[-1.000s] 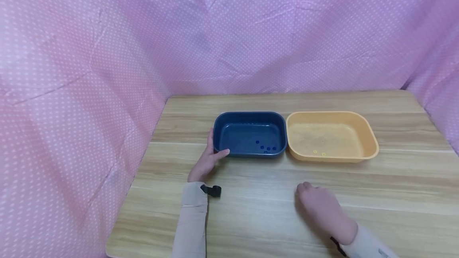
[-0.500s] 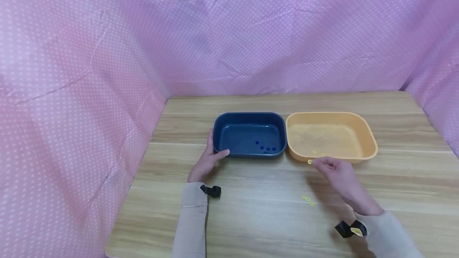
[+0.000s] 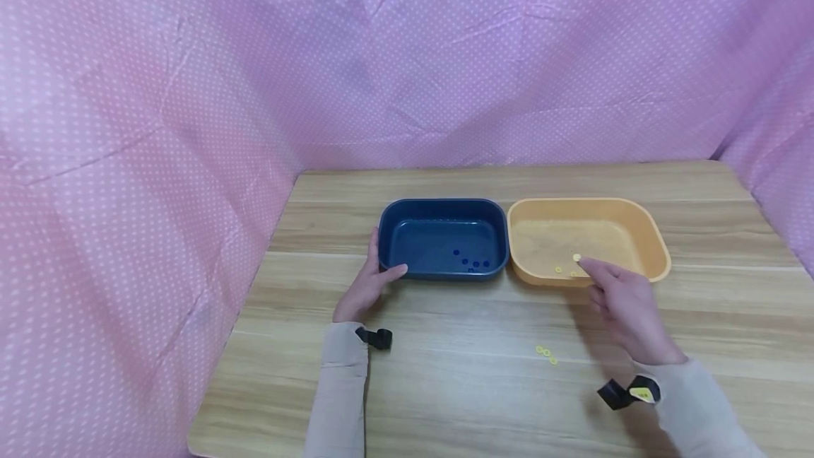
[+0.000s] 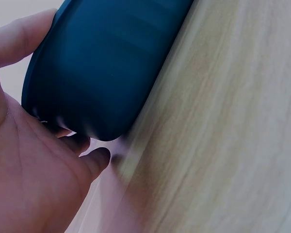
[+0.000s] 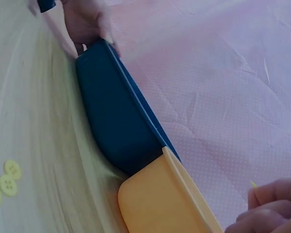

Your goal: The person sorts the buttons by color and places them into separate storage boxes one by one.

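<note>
My left hand [image 3: 362, 293] grips the left end of a dark blue plastic bin [image 3: 439, 276], its thumb on the front rim and its fingers along the outer side. Several dark blue buttons [image 3: 475, 264] lie at the front right of that bin's floor. Over the front of the yellow-orange bin [image 3: 650, 239], my right hand [image 3: 629, 309] pinches a yellow button [image 3: 576, 258] at its fingertips. In the right wrist view only a thin edge of this button [image 5: 253, 184] shows. Below it, two yellow buttons [image 3: 558, 270] lie in the bin, one partly hidden by the hand.
Three yellow buttons [image 5: 8, 185] lie close together on the wooden table [image 3: 445, 387], in front of the yellow-orange bin. The two bins stand side by side, their ends meeting. A pink dotted cloth [image 3: 407, 76] hangs behind the table and along its sides.
My right hand has risen from the tabletop to above the yellow-orange bin with a yellow button, uncovering three buttons on the table. The left hand has stayed on the blue bin.
</note>
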{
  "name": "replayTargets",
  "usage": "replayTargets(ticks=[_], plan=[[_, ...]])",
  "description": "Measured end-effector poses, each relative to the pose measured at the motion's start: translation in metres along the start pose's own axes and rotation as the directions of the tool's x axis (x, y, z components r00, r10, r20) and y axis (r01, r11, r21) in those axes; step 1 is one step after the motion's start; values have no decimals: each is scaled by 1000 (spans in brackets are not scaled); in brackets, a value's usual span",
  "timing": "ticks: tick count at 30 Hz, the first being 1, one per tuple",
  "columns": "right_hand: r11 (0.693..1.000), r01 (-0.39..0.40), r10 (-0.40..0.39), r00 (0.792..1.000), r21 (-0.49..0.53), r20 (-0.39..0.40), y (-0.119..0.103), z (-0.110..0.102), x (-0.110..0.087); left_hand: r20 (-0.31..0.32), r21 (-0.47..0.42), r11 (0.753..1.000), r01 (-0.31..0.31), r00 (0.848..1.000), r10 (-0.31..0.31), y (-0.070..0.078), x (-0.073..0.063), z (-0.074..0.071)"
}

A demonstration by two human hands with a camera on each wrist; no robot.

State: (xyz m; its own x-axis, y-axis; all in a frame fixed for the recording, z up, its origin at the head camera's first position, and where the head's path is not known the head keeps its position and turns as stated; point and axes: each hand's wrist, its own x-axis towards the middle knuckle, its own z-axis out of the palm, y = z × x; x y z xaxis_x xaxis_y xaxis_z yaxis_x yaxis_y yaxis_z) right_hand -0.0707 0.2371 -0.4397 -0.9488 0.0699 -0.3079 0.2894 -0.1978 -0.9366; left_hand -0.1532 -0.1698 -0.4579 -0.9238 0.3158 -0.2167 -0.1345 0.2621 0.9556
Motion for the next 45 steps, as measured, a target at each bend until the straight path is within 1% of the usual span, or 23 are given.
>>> replayTargets(ticks=[4,5,11,14,18,19,25,26,33,41,43,45], plan=[[992,-1,2,1000,125,-13,-3,-3,1,1,9,1000,0,1000,0,0,1,0],[988,-3,7,1000,153,-21,-3,-3,1,2,11,1000,0,1000,0,-2,2,-1],[959,5,19,997,285,-80,-7,-4,3,-9,19,1000,-9,1000,9,-22,14,-3],[942,24,9,995,334,-98,-7,-3,3,-26,25,999,-28,999,29,-28,16,-3],[931,42,-3,994,363,-109,-7,-4,3,-46,21,998,-51,998,52,-30,16,-1],[933,45,-3,993,356,-118,-7,-4,3,-50,18,998,-55,997,55,-30,16,-1],[922,61,-13,992,382,-128,-6,-5,4,-70,3,998,-63,996,63,-30,14,1],[916,63,-15,992,396,-125,-6,-6,4,-70,0,998,-62,996,62,-30,14,1],[899,87,-20,987,429,-158,-4,-7,3,-46,4,999,-42,998,42,-29,14,0],[883,105,-29,985,457,-170,-4,-7,4,-8,-11,1000,11,1000,-11,-19,13,-3],[878,109,-28,984,465,-178,-5,-7,4,-9,-15,1000,8,1000,-8,-19,13,-3],[875,110,-23,982,471,-188,-5,-8,3,-16,-13,1000,-7,1000,7,-21,13,-2]])
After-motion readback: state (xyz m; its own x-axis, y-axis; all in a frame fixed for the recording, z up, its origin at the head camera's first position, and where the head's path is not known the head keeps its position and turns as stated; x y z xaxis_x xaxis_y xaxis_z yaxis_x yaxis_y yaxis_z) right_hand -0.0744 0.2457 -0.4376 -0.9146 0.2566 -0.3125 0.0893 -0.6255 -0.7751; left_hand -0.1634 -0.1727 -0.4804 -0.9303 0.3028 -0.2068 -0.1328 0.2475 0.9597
